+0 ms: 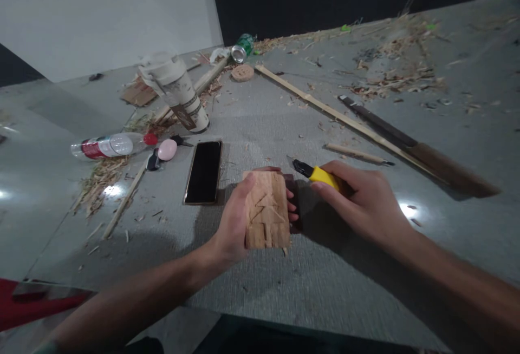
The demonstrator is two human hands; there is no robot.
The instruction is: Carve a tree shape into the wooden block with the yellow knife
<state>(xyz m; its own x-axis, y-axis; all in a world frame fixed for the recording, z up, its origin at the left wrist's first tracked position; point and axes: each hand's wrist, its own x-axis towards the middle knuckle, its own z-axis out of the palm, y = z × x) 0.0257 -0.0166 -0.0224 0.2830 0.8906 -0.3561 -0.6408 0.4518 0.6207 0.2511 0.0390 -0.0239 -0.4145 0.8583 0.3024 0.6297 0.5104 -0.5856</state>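
My left hand (233,224) is wrapped round a block of light wood (266,229), its fingertips showing past the right side. A tree-like outline is cut into the block's upward face. To the right, my right hand (361,194) grips a yellow utility knife (325,178) with a black front end. The knife's tip points up and left, a little apart from the block. A dark flat object (296,202) lies partly hidden behind the block and the left fingers.
A phone (203,172) lies left of the block. Farther left are a plastic bottle (116,144), keys with a pink fob (167,150) and a paper cup (179,94). A green can (242,48) lies at the back. Rightward are a pencil (357,153), a long wood strip (325,107) and a large blade (422,151).
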